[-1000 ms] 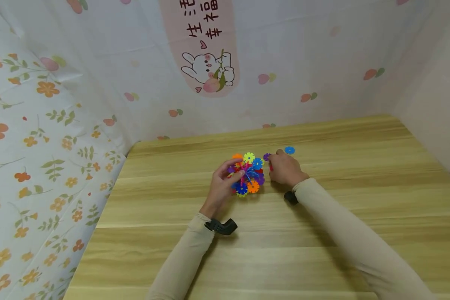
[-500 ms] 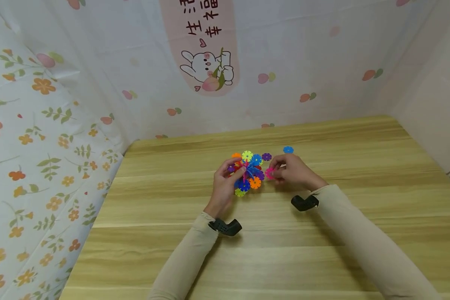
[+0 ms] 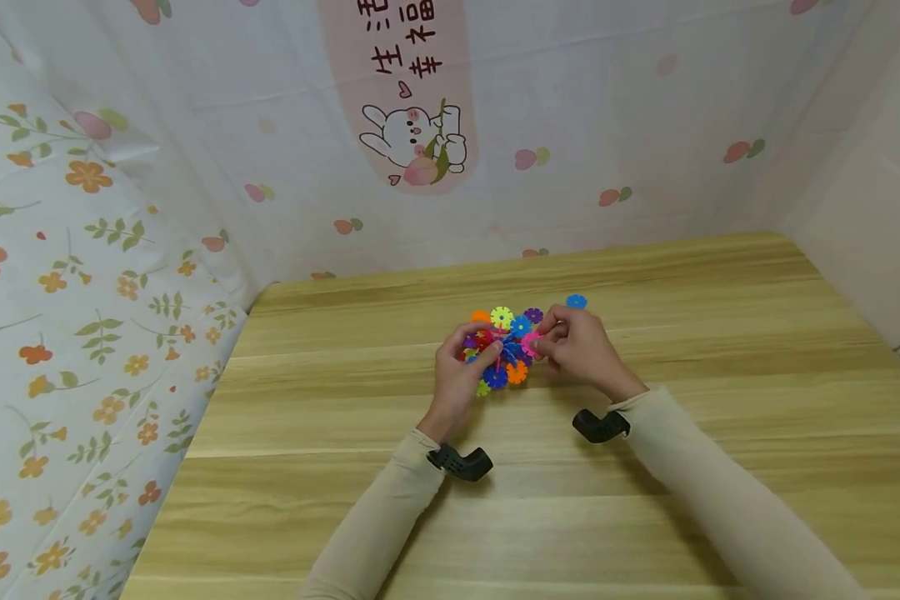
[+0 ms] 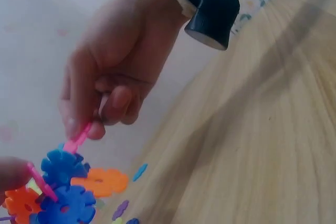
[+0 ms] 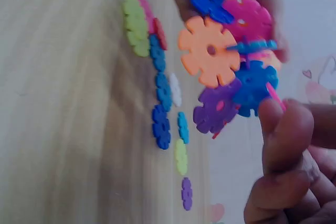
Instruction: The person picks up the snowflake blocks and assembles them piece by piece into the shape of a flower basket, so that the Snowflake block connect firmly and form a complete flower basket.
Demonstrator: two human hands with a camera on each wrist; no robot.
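My left hand (image 3: 461,375) grips a ball-like cluster of interlocked plastic snowflake discs (image 3: 517,371), orange, blue, purple, yellow-green and pink. The cluster is held above the table, its left side covered by the fingers. Between thumb and index finger, my right hand (image 3: 581,346) pinches a pink snowflake disc (image 3: 529,343) at the cluster's right side. In the right wrist view this pink disc (image 5: 274,97) appears edge-on, right by a blue disc (image 5: 256,87) of the cluster. The left wrist view shows the right hand (image 4: 115,61) from the side, with the left thumb (image 4: 11,173) at the lower left.
Loose discs lie flat on the wooden table (image 3: 540,517) behind the hands, among them a purple disc (image 3: 533,315) and a light blue disc (image 3: 576,301). Several more, such as a yellow-green disc (image 5: 136,26), show in the right wrist view. A patterned cloth (image 3: 570,100) hangs behind.
The right hand picked the pink disc up from beside the purple one and brought it left against the cluster. The left hand has shifted slightly right with the cluster.
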